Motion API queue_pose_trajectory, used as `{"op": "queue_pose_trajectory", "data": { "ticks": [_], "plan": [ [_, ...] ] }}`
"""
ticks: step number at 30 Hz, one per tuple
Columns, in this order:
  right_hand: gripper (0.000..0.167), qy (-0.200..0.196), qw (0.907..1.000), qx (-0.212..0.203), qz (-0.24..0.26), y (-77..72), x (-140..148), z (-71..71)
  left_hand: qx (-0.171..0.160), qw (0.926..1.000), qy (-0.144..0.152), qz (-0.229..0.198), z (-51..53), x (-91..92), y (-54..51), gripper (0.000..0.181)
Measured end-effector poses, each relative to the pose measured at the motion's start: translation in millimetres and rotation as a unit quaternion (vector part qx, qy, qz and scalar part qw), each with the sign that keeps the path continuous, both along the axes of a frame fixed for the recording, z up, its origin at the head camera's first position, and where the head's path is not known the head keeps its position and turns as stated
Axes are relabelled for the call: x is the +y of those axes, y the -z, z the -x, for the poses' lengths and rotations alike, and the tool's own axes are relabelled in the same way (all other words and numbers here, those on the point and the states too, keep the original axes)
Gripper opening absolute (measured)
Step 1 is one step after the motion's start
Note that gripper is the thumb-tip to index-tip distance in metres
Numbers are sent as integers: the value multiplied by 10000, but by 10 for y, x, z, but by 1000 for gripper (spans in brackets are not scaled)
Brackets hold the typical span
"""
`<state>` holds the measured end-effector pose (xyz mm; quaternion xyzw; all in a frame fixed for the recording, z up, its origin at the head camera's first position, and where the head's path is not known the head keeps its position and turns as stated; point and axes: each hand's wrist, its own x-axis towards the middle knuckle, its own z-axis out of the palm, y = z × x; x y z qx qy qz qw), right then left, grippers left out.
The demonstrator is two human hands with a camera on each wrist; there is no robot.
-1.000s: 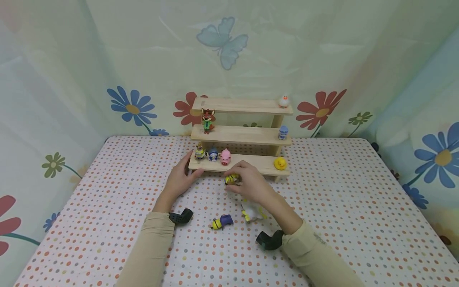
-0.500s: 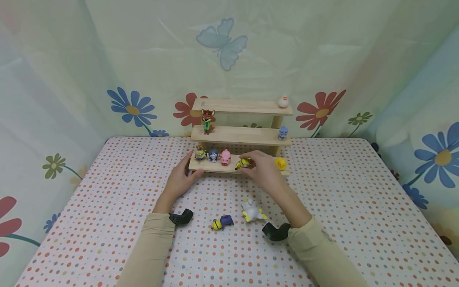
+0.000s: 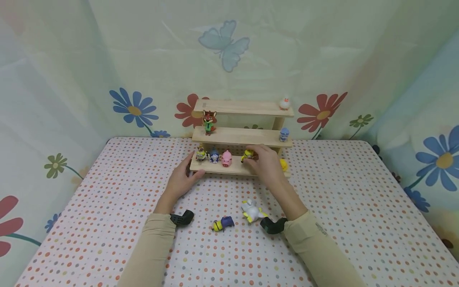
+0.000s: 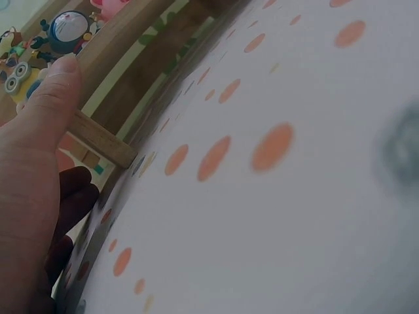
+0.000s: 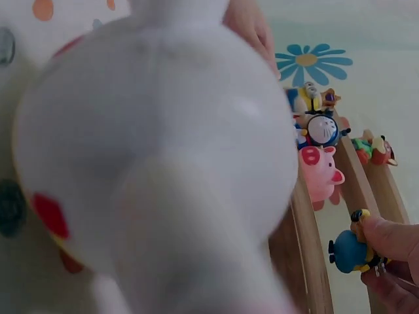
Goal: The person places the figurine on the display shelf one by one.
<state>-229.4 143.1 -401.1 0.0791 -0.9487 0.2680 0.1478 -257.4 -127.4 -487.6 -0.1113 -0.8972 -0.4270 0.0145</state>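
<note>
My right hand (image 3: 267, 163) pinches a small yellow minion figurine (image 3: 247, 154) between thumb and fingertips, over the bottom board of a three-tier wooden shelf (image 3: 236, 170). In the right wrist view the minion's blue overalls (image 5: 351, 251) show. I cannot tell whether it touches the board. My left hand (image 3: 180, 178) holds the shelf's lower left end, its thumb (image 4: 55, 91) on the board and the other fingers lower down. Left of the minion stand a pink pig (image 3: 226, 158), a blue figurine (image 3: 214, 156) and another minion (image 3: 201, 153). A yellow duck (image 3: 283, 164) is partly hidden by my right hand.
On the table lie a purple-and-yellow minion (image 3: 223, 224) and a white figure (image 3: 252, 211), which looms large and blurred in the right wrist view. Higher boards bear a fox (image 3: 209, 122), a blue figurine (image 3: 284, 134) and a white duck (image 3: 285, 104).
My right hand has carried the minion from in front of the shelf, up and to the right, over the bottom board, turning it more upright. The left hand has stayed at the shelf end.
</note>
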Motion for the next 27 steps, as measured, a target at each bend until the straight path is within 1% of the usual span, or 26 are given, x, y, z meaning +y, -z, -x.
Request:
{"op": "queue_pose_trajectory", "data": {
  "ticks": [3, 8, 12, 20, 27],
  "plan": [
    [38, -38, 10000, 39, 67, 33, -20, 11, 11, 10000, 19, -38, -2, 2, 16, 94],
    [35, -273, 9994, 163, 128, 89, -71, 29, 28, 10000, 13, -44, -2, 3, 15, 93],
    [34, -354, 9990, 244, 120, 120, -103, 45, 39, 10000, 1, -23, 0, 0, 11, 93],
    [39, -388, 9990, 179, -127, 124, -116, 57, 7, 10000, -6, 29, -3, 3, 8, 93],
    [39, -595, 9974, 359, -172, 111, -116, 46, 12, 10000, -25, 24, 0, 5, 3, 93]
  ]
}}
